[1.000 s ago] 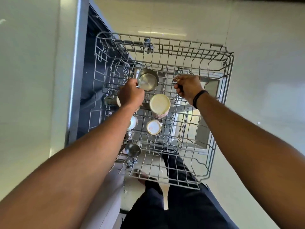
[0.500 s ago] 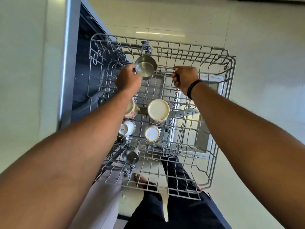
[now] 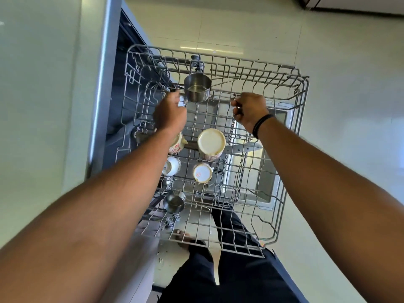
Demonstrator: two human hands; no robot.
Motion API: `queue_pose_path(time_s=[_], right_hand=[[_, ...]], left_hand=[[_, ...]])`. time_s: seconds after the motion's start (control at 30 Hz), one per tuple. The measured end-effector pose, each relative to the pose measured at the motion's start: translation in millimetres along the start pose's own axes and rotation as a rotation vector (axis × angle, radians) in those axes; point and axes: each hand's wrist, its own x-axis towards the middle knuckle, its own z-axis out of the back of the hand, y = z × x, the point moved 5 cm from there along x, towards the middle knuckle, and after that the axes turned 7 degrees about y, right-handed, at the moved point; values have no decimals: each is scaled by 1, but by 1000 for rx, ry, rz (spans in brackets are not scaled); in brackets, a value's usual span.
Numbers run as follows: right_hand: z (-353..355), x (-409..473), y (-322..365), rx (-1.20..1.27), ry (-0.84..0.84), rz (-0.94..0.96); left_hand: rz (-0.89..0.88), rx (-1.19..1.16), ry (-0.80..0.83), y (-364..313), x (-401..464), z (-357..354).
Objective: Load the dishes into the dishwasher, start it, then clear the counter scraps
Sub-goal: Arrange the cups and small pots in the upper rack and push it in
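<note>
- Upper rack is drawn out of the dishwasher and only partly filled; loading is judged under way, not finished.
- Steel saucepan sits at the rack's far edge, left of centre, tilted on the tines with its thin handle running right along the far rail. It looks set down, though whether it is fully seated cannot be told.
- Left hand is just beside the saucepan's near-left side, fingers curled toward the rack wires; whether they pinch a wire or the pan rim cannot be told.
- Right hand is near the far edge toward the right, below the handle, fingers curled in; what they hold, if anything, cannot be told.
- Already loaded down the rack's left half: a large cup mouth-down at mid-rack, a floral mug partly under the left wrist, two smaller cups nearer the front, and a small steel cup by the near-left corner.
- The rack's right half holds no dishes.
- Outstanding, by judgement: remaining dishes, pushing the rack in, closing the door, starting the cycle, clearing counter scraps. The counter is not in view.
</note>
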Motion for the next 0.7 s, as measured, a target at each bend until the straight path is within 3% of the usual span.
queue_pose_path(time_s=[0.17,0.3,0.53,0.7], right_hand=[[5,-57,-35,-2,50,-18],[13,-109,-75,-137,88,-42],[17,-220,-127,-200,100,-30],[2,-299,-149,-376,183,36]], left_hand=[[-145,-31,-82,21,-76,13],[-264,72,-52,45,-166,17],[-46,-190,170,115,-282,29],[-68,-337,197,153,-332,42]])
